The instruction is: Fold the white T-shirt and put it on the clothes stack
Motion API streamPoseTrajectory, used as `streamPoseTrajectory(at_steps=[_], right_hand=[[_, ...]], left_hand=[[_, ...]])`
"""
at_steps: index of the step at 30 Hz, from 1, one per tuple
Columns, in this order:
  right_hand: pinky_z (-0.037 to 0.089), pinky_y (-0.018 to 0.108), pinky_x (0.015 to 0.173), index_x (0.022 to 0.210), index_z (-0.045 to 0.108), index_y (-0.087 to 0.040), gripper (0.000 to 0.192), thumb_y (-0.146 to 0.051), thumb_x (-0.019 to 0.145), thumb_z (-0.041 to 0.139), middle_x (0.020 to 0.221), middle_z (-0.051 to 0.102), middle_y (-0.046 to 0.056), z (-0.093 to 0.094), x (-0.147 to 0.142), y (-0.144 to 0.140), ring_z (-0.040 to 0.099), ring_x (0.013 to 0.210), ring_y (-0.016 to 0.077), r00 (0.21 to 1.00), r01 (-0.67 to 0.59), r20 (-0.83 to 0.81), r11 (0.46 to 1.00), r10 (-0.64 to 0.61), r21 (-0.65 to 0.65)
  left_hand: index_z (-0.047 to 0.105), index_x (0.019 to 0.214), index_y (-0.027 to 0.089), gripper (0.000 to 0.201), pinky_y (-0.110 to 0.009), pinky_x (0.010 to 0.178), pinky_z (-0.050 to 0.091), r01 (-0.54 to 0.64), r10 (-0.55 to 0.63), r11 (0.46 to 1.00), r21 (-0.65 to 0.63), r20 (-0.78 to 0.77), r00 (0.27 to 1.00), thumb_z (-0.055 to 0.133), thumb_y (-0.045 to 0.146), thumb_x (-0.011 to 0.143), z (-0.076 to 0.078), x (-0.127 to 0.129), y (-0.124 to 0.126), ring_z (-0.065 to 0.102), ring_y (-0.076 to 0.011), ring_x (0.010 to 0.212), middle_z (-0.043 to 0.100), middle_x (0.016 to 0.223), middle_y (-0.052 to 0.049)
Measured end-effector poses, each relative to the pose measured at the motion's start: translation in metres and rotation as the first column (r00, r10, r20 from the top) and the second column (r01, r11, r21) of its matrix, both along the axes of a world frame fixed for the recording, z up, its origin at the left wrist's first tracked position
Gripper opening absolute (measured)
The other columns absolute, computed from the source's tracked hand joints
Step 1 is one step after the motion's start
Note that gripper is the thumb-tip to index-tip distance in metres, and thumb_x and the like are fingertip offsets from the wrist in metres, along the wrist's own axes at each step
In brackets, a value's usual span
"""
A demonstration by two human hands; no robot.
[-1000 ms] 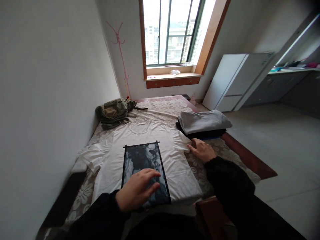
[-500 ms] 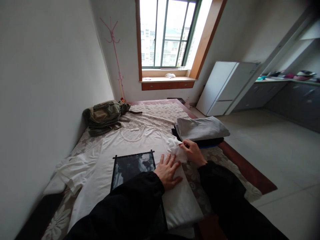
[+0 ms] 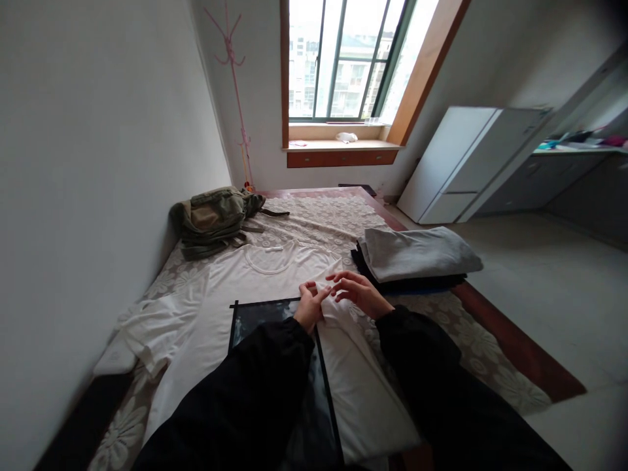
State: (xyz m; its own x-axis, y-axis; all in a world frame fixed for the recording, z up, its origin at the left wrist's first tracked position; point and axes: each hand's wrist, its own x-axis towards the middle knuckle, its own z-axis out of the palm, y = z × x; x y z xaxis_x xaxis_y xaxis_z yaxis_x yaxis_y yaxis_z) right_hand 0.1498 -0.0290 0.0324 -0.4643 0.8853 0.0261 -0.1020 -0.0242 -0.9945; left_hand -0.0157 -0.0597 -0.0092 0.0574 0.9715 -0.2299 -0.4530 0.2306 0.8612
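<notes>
A white T-shirt with a dark framed print lies spread out, neckline away from me, and its right sleeve is drawn inward. My left hand pinches the sleeve's cloth near the print's upper right corner. Close beside it, my right hand has its fingers stretched out and apart over the sleeve, the tips nearly meeting the left hand. My black sleeves cover part of the print and the shirt's lower portion.
A patterned cloth covers the surface under the shirt. To the right sits a stack of folded clothes, grey on top. An olive backpack leans by the left wall. Behind stand a pink coat rack and a white fridge.
My left hand went from lying flat on the shirt to pinching the sleeve cloth. My right hand let go of the sleeve edge and moved left, and the sleeve shifted inward.
</notes>
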Motion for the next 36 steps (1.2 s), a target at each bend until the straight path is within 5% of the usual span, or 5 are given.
streamPoseTrajectory(at_steps=[5,15,23,28,36], right_hand=[[0.041,0.025,0.055,0.087,0.063,-0.019,0.03,-0.049,0.089,0.064,0.069,0.063,-0.001,-0.013,0.005,-0.002,0.055,0.059,0.0123,0.87,-0.092,0.49,0.961,-0.049,0.259],[0.042,0.029,0.07,0.126,0.055,-0.024,0.055,-0.053,0.082,0.072,0.087,0.074,0.003,0.005,0.001,-0.029,0.072,0.084,0.025,0.394,-0.432,0.904,0.836,-0.163,0.339],[0.047,0.03,0.077,0.126,0.052,-0.022,0.046,-0.026,0.082,0.063,0.1,0.075,0.006,0.011,0.011,-0.045,0.071,0.092,0.025,0.393,-0.495,0.915,0.817,-0.095,0.297],[0.048,0.032,0.089,0.129,0.05,-0.018,0.049,-0.012,0.08,0.05,0.119,0.071,0.012,0.0,0.021,-0.069,0.066,0.112,0.0256,0.386,-0.461,0.895,0.794,-0.222,0.396],[0.049,0.032,0.084,0.143,0.043,-0.017,0.061,-0.011,0.082,0.049,0.126,0.069,0.015,-0.01,0.039,-0.087,0.069,0.106,0.0267,0.225,-0.341,0.92,0.859,-0.32,0.382]], left_hand=[[0.029,0.148,0.028,0.095,-0.027,0.077,0.055,0.08,-0.07,0.983,0.168,-0.061,0.996,0.083,0.021,0.071,0.004,-0.008,0.0,0.069,-0.0165,0.09,0.065,0.12,-0.008],[0.066,0.129,0.016,0.053,-0.024,0.066,0.057,0.106,-0.07,0.986,0.128,-0.257,0.964,0.076,0.025,0.077,0.007,-0.031,0.018,0.069,-0.0157,0.073,0.074,0.085,-0.005],[0.063,0.134,0.017,0.061,-0.028,0.065,0.06,-0.068,0.126,0.984,0.166,-0.367,0.922,0.081,0.032,0.078,-0.005,-0.032,0.022,0.071,-0.0197,0.078,0.075,0.106,-0.011],[0.063,0.134,0.017,0.064,-0.036,0.1,0.055,0.011,0.195,0.948,0.318,-0.607,0.77,0.079,0.016,0.072,-0.004,-0.031,0.032,0.061,-0.0284,0.125,0.058,0.145,-0.014],[0.076,0.102,0.019,0.034,-0.034,0.085,0.058,0.171,0.15,0.929,0.329,-0.755,0.639,0.066,0.008,0.071,0.009,-0.027,0.034,0.07,-0.023,0.092,0.074,0.1,-0.005]])
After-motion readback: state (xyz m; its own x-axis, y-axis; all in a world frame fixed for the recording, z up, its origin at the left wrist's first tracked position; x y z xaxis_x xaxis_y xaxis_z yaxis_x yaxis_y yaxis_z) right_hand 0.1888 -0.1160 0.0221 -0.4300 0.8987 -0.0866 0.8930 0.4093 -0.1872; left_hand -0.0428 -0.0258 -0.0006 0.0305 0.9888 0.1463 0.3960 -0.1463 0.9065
